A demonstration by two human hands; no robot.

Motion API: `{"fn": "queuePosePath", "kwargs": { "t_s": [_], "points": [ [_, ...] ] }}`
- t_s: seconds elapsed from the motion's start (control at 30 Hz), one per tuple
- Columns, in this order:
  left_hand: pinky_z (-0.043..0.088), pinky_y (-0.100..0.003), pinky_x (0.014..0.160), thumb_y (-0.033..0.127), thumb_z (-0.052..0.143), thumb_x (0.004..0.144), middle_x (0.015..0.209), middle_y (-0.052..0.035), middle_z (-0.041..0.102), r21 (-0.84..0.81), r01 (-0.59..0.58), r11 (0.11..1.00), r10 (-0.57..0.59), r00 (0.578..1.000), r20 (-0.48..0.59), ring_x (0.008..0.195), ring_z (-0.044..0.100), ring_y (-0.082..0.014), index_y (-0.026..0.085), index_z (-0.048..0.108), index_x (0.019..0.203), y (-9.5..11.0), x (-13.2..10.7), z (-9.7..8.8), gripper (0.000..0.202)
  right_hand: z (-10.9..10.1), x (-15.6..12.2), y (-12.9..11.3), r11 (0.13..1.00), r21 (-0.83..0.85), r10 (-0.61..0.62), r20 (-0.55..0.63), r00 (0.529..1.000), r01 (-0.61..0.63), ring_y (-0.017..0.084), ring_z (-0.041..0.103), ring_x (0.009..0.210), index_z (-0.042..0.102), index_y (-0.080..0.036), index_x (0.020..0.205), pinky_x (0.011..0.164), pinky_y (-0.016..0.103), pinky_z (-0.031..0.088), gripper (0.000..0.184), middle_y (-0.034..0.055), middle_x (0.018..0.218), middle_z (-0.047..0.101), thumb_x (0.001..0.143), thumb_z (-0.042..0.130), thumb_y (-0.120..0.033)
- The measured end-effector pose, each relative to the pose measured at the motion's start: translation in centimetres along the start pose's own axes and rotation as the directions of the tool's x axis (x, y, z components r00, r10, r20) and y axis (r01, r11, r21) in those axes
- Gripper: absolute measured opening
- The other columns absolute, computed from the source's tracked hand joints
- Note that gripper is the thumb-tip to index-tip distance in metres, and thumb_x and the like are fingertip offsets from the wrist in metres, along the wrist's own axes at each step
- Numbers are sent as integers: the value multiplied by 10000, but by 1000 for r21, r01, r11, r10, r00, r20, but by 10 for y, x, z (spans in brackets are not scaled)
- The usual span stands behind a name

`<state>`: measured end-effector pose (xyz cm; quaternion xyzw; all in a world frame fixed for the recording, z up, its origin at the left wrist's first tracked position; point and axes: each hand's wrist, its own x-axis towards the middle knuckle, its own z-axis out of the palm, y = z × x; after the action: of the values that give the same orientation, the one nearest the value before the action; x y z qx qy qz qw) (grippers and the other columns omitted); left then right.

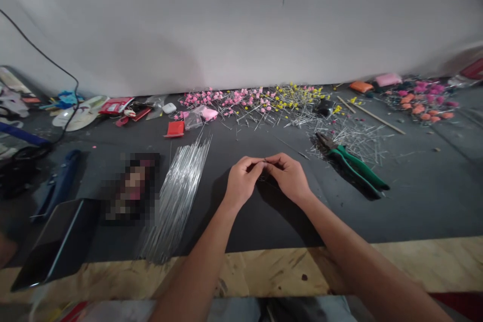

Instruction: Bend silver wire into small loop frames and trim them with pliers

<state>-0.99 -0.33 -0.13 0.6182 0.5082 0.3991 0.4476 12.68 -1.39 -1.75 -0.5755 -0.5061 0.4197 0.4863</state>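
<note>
My left hand (242, 179) and my right hand (290, 175) meet at the fingertips over the dark work surface. Both are closed in a pinch, thumbs and forefingers pressed together. Whatever lies between the tips is too small and too covered to name. Left of my hands lies a long bundle of straight silvery wires (180, 186). To the right, pliers with green handles (352, 163) rest beside a loose heap of short wire pieces (362, 136). Behind my hands are wire stems with pink tips (241, 96) and others with yellow tips (298, 95).
A red packet (175, 129) and a pink packet (209, 113) lie behind the wire bundle. Orange and magenta-tipped stems (424, 103) sit far right, near a thin wooden stick (381, 119). At left are a dark tablet-like device (56, 241) and a blue tool (58, 183).
</note>
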Motion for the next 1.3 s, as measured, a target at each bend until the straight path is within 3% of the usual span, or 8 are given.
{"fn": "queuePosePath", "kwargs": {
  "t_s": [0.63, 0.9, 1.3],
  "points": [
    [460, -310, 811, 328, 540, 780, 941, -66, 674, -93, 0, 996, 3, 1000, 27, 870, 607, -172, 186, 667, 957, -5, 1, 1, 260, -2, 0, 1, 994, 81, -67, -27, 997, 69, 154, 577, 708, 643, -212, 850, 683, 296, 443, 212, 18, 773, 660, 720, 620, -377],
    [468, -274, 714, 326, 626, 714, 818, -43, 655, -312, 111, 943, -88, 992, 87, 716, 579, -126, 151, 648, 941, -4, 2, 2, 288, -2, 3, 8, 969, 243, -39, -45, 998, 49, 146, 587, 752, 645, -213, 901, 720, 287, 447, 250, 17, 819, 667, 695, 657, -355],
    [457, -263, 673, 311, 601, 732, 792, -30, 633, -234, 42, 971, -31, 998, 51, 698, 574, -130, 173, 621, 889, -5, 1, 8, 210, -3, 2, 4, 958, 287, -11, -29, 1000, 18, 126, 558, 683, 633, -209, 841, 637, 266, 444, 234, -3, 753, 630, 680, 658, -377]
  ]
}}
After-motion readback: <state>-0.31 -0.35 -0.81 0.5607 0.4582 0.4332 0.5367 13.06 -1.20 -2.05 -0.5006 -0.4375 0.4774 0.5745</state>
